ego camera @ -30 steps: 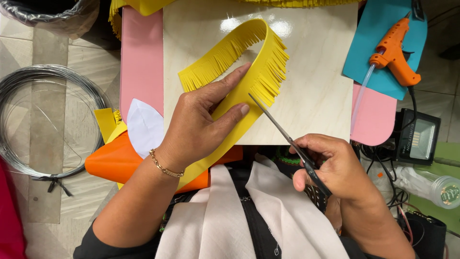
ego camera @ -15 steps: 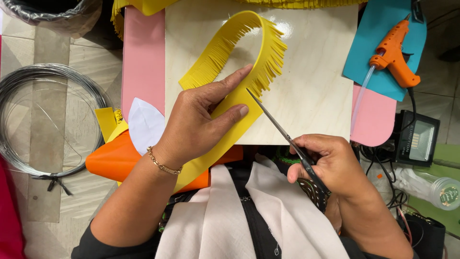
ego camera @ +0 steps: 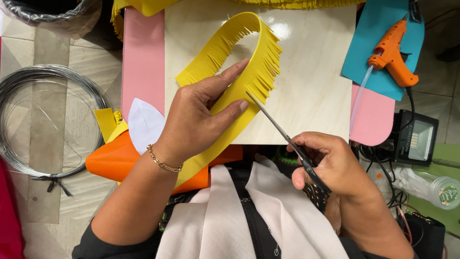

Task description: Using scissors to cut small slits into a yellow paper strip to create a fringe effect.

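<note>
A long yellow foam strip with a fringed edge curves in a loop over the pale board. My left hand pinches the uncut part of the strip between thumb and fingers. My right hand grips a pair of scissors. Its blades point up and left, and the tips touch the strip's edge just beside my left fingertips. The blades look nearly closed.
An orange glue gun lies on a teal sheet at the right. Pink sheets flank the board. An orange sheet and a white cut-out lie at the left, near a wire coil on the floor.
The strip's loop has shifted slightly. The scissors have moved a little up along the strip's edge, toward my left fingers.
</note>
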